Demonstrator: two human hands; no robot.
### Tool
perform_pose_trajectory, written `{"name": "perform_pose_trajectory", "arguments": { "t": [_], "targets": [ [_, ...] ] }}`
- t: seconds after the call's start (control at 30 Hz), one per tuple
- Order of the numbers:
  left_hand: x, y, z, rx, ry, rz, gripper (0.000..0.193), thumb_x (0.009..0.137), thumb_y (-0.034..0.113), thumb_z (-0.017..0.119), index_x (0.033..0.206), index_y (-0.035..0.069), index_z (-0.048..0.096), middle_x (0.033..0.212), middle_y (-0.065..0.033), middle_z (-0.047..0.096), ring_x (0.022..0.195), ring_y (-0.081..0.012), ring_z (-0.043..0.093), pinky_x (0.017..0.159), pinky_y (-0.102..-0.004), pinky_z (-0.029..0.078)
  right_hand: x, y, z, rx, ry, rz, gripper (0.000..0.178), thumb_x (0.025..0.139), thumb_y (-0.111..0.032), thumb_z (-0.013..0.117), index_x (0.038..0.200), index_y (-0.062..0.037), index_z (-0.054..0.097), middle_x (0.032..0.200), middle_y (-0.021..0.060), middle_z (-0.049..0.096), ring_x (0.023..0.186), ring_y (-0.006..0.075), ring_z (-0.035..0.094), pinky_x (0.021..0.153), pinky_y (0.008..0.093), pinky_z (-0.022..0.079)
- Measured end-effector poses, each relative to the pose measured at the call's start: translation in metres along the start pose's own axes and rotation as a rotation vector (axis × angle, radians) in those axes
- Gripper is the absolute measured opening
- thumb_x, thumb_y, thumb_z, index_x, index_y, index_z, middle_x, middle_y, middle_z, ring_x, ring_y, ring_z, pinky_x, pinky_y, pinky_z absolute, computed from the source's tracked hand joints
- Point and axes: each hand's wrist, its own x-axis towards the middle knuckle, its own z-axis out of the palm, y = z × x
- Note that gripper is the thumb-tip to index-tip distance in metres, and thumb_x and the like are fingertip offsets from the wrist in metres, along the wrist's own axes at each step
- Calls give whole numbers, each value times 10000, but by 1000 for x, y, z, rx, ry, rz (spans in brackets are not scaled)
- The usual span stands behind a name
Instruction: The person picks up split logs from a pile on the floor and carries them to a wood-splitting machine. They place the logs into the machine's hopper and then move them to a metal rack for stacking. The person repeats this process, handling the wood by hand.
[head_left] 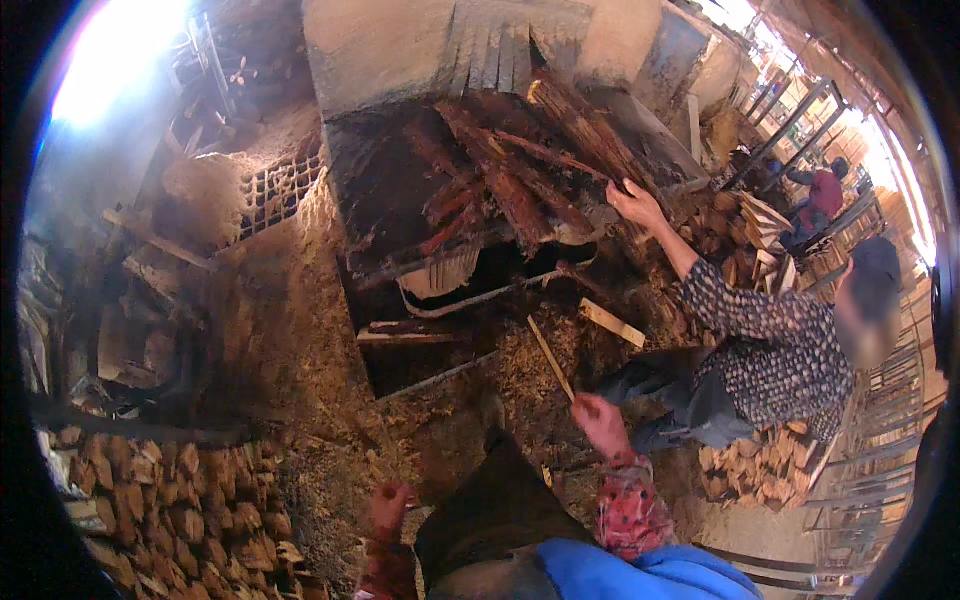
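In my right hand (602,424) is a thin pale wooden stick (548,352), gripped near its lower end and pointing up and left toward the machine. My left hand (392,505) hangs low beside my dark apron (497,505), its fingers curled in with nothing showing out of them. Ahead, rough reddish-brown bark slabs (508,190) lie on the dark metal table (375,185) of the machine. From the right, another person's hand (637,205) reaches over the table to the end of a narrow reddish strip of wood (548,150).
A curved opening (500,280) shows in the table's front. A short pale board (612,323) lies near its right side, on bark-littered ground. Stacked split wood (180,500) stands at lower left, another pile (757,467) at right. The co-worker (770,340) bends close on my right.
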Motion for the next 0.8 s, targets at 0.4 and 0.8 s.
{"name": "perform_pose_trajectory", "arguments": {
  "t": [0.4,0.8],
  "targets": [
    [86,46,238,169,-138,6,339,803,144,672,1032,-62,532,886,-142,629,785,-223,635,686,-332,536,409,-149,-56,-740,137,-451,442,887,-266,521,1261,-41,451,1246,180,432,1165,366,411,956,459,380],
    [113,46,214,455,-40,-2,259,785,183,672,888,-41,593,732,-86,643,673,-146,613,610,-274,501,467,-179,-21,-470,-102,-163,405,920,-283,456,1236,-31,491,1261,182,465,1132,352,464,941,439,431]
  ]
}}
